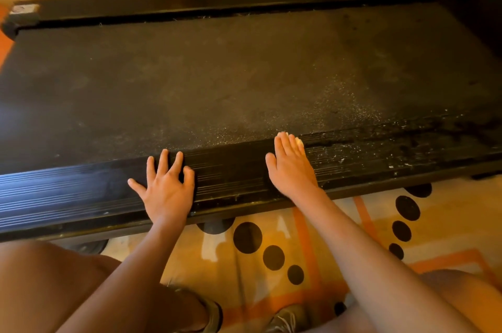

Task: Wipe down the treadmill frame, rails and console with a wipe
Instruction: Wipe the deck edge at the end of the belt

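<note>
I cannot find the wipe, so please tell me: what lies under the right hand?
Under the right hand only a pale corner of the wipe shows, on the near side rail. The hand covers the rest.

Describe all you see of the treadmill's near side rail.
The near side rail is a long black strip, ribbed lengthwise, between the belt and the patterned floor. Its left part shines; its right part carries white specks. The left hand rests on it with spread fingers; the right hand presses a pale wipe on it.
</note>
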Demonstrator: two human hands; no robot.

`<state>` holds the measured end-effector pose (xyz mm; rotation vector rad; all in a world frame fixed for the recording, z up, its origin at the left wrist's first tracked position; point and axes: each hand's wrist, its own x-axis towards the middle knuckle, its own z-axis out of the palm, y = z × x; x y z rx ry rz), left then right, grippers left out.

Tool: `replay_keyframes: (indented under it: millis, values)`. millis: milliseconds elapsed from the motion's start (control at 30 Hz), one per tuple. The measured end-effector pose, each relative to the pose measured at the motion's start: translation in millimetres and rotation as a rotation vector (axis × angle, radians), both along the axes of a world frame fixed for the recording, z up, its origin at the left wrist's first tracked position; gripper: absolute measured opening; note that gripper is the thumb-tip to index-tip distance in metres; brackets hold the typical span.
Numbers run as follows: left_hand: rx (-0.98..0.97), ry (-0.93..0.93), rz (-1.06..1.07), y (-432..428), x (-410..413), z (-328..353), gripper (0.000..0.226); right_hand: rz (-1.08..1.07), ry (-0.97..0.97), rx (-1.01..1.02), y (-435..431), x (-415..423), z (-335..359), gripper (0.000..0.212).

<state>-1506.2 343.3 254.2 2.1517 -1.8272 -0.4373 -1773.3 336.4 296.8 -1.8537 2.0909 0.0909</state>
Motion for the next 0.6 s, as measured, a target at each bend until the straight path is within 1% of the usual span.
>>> replay_keyframes:
  millis: [133, 200, 267, 367, 500, 600]
  values:
    - [0.005, -0.008, -0.006, 0.8, 1.3, 0.0, 0.050, 0.045, -0.040, -0.029, 82.6, 0.7, 2.7, 0.066]
    - [-0.005, -0.012, -0.006, 0.5, 2.3, -3.0, 0.050, 0.032, -0.075, -0.021, 103.4, 1.1, 5.5, 0.062]
    - [-0.008, -0.006, 0.002, -0.8, 1.5, -3.4, 0.050, 0.022, -0.061, -0.028, 96.2, 0.0, 5.8, 0.059]
    - [-0.002, 0.000, -0.008, -0.8, 2.3, -2.5, 0.050, 0.016, -0.004, -0.028, 52.1, -3.4, 0.2, 0.061]
    - [-0.010, 0.012, -0.015, 0.6, 0.9, -0.3, 0.050, -0.021, -0.041, 0.032, -10.5, -14.9, 3.3, 0.062]
    - [-0.023, 0.020, -0.005, 0.8, 0.9, -1.4, 0.049, 0.027, -0.075, 0.042, 5.5, -19.6, 5.1, 0.062]
